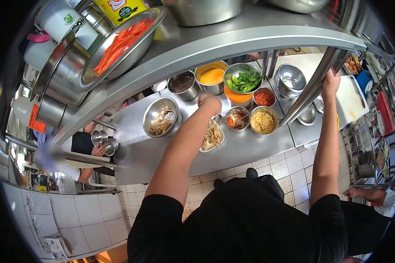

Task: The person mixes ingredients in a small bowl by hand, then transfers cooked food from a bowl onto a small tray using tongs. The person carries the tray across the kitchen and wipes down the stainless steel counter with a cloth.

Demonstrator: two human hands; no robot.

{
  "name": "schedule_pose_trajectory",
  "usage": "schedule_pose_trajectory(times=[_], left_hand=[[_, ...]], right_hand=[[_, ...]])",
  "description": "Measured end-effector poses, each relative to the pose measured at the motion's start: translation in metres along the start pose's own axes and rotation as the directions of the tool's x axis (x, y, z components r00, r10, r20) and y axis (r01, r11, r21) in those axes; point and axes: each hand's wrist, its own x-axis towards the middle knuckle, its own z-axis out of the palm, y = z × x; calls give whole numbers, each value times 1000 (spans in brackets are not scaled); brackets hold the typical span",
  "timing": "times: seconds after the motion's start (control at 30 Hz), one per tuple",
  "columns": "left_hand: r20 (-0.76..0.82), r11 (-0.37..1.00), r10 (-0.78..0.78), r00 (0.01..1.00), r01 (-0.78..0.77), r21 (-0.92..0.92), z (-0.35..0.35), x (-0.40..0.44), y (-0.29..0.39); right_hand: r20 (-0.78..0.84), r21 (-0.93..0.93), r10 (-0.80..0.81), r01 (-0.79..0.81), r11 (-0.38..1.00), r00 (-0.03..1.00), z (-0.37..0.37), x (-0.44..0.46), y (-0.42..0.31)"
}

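Observation:
My left hand [210, 104] is closed above the steel worktop, just behind a rectangular tray of pale shredded food [212, 136]. What its fingers hold, if anything, is hidden. To its left stands a steel bowl [148, 115] with similar pale strips inside. On its right are a small pot of chopped red and pale food [237, 119] and a pot of yellow minced food [263, 121]. Behind it sit a pot of dark contents [183, 85], a pot of yellow liquid [211, 78] and a bowl of green vegetables [243, 79]. My right hand [331, 83] is wrapped around a metal shelf post [314, 90].
An overhead steel shelf [250, 35] crosses above the worktop, carrying a bowl of orange strips [126, 44]. Stacked steel bowls [289, 79] and a white cutting board [353, 98] lie right. At left, another person's hand [98, 150] holds a steel bowl; another person stands far right.

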Motion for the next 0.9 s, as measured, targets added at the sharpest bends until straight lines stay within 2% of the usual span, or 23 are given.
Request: schedule_pose_trajectory(times=[0.17,0.23,0.27,0.3,0.37,0.43,0.5,0.57,0.6,0.77,0.87,0.9], left_hand=[[60,999,14,998,-16,38,7,23,8],[-150,993,87,985,-74,88,21,39,-6],[-171,998,49,984,-40,55,13,17,-15],[-231,996,84,969,-78,35,9,-1,-28],[-218,998,18,976,-29,-48,4,-21,-50],[-193,998,-2,981,-11,-65,3,-44,-67],[-178,997,-25,984,11,-78,7,-54,-82],[-186,994,-23,982,3,-106,20,-61,-90],[-194,997,26,981,-40,-70,29,-59,-93],[-269,999,39,962,-46,-18,61,-64,-90],[-300,1000,-18,954,12,-23,61,-85,-118],[-338,996,-35,941,3,-93,55,-104,-131]], right_hand=[[27,31,29,-30,999,999,1,-4,-6],[37,14,21,-22,1000,999,1,-4,-6],[27,25,44,-44,999,999,0,-3,-4],[18,35,67,-67,997,998,-1,-2,-1],[31,37,29,-30,999,999,-1,-2,2],[1,11,-3,3,1000,1000,1,-1,-2],[12,-1,54,-54,999,998,-2,3,4],[-5,-22,11,-11,1000,1000,-2,2,4],[-26,-25,30,-30,999,999,1,-1,-3],[0,19,64,-64,998,998,-5,3,8],[8,-24,-27,27,999,1000,-7,7,10],[7,-36,-28,28,999,1000,-7,6,8]])
